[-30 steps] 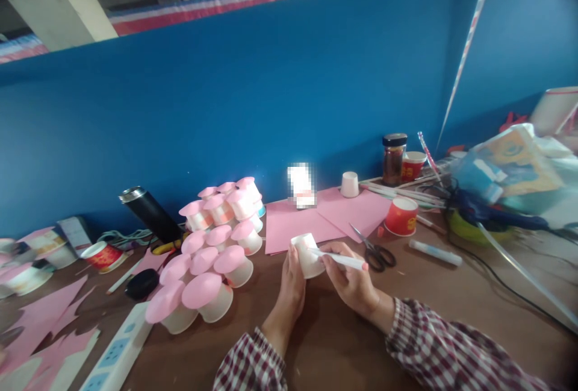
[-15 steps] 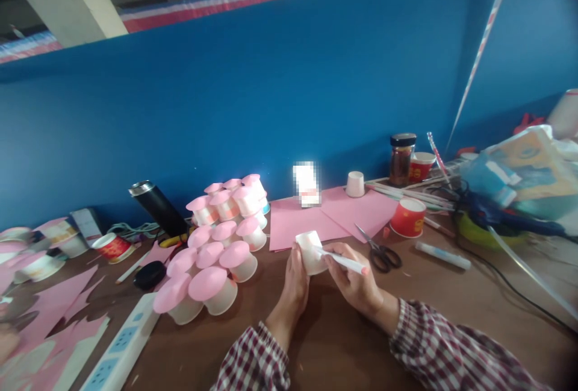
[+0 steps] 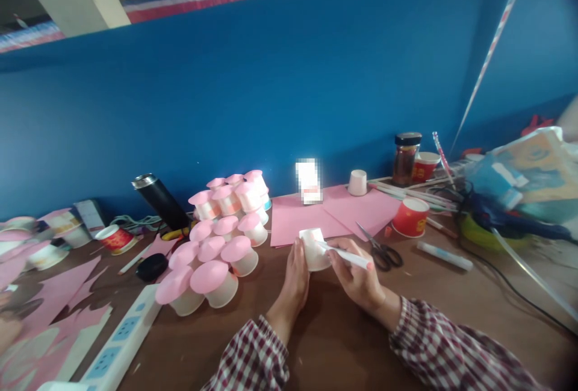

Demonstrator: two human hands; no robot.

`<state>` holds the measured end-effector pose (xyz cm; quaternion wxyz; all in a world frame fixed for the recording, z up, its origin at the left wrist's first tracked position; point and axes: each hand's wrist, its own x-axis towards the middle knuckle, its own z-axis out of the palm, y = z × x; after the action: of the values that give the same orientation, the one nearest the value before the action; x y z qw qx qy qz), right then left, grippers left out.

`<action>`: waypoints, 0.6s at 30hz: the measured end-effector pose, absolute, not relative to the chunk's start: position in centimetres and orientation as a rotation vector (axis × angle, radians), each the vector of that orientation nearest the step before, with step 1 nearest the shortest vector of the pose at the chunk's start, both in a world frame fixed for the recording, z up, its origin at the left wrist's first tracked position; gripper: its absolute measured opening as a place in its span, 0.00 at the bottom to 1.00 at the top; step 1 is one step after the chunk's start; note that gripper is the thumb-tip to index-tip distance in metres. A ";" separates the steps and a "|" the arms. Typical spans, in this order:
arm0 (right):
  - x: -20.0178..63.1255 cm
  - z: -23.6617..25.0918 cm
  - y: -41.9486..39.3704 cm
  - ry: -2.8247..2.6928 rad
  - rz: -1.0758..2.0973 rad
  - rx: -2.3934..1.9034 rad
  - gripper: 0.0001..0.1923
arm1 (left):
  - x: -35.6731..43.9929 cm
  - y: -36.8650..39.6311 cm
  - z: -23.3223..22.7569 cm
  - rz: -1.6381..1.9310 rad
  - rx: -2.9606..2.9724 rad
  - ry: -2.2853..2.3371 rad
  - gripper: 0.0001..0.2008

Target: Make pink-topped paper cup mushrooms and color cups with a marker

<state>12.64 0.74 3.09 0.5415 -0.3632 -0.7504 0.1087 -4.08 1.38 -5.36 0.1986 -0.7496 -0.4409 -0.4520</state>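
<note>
Small white label card [image 3: 309, 181] against blue wall at 12 o'clock from hands: pixelated, print unreadable. White power strip [image 3: 115, 352] at 8 o'clock: cut by bottom edge. Pink paper offcuts [image 3: 40, 319] at 9 o'clock: run off left edge, blurred. Checked sleeves [image 3: 451, 355]: cropped at bottom. White paper cup [image 3: 315, 249]: near side hidden behind left hand [image 3: 295, 279]. White pen [image 3: 345, 254]: tip on cup, mark too small to tell. Heap of plastic bags [image 3: 528, 180] at 3 o'clock: cut by right edge.

Legible text: none. Red paper cup [image 3: 410, 217], at two o'clock on the brown table: yellow markings, too blurred to read. Small red-printed cup [image 3: 116, 238] at ten o'clock: likewise unreadable. White card [image 3: 309, 181] at twelve: blurred out.
</note>
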 end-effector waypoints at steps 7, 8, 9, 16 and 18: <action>12.6 2.8 0.8 -1.774 0.231 -0.862 0.06 | -4.0 1.9 -6.3 -1.373 -2.124 -1.286 0.38; 12.6 2.8 0.8 -1.776 0.232 -0.861 0.06 | -3.9 1.8 -6.3 -1.398 -2.139 -1.325 0.38; 12.6 2.8 0.8 -1.779 0.235 -0.861 0.06 | -3.9 1.8 -6.4 -1.422 -2.158 -1.371 0.37; 12.6 2.5 0.9 -1.776 0.233 -0.859 0.06 | -4.0 1.4 -5.3 -1.729 -2.253 -1.706 0.32; 12.7 2.5 0.9 -1.780 0.239 -0.859 0.06 | -3.9 1.2 -4.8 -1.830 -2.255 -1.770 0.32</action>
<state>12.66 0.93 2.47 0.5440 -0.3619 -0.7503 0.1009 -3.93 1.23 -4.82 -0.1294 -0.6575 -0.5159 -0.5336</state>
